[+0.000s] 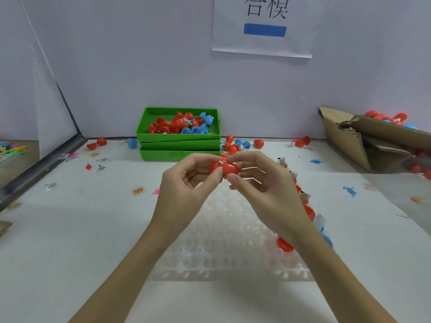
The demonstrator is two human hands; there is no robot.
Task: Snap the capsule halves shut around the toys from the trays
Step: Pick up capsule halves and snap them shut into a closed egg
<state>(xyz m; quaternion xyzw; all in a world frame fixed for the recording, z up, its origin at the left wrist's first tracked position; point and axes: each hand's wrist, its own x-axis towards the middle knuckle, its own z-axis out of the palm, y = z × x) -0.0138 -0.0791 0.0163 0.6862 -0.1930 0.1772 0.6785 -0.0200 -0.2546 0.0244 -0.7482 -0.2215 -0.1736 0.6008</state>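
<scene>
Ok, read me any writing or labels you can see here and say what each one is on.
"合模": on the white paper sign on the back wall, top cut off by the frame, above a blue bar.
Small barcode slips scattered on the table: too small to read.
Nothing else legible.

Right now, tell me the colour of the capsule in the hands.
Red, seen in the head view: the capsule is red.

We are sitting at a small assembly workstation, boxed in by plain white partition walls (140, 66). A printed station sign (264, 24) is hanging ahead, stacked green trays (179, 145) are holding capsule parts, and a torn cardboard box (363, 141) is spilling finished capsules onto the table (70, 229).
</scene>
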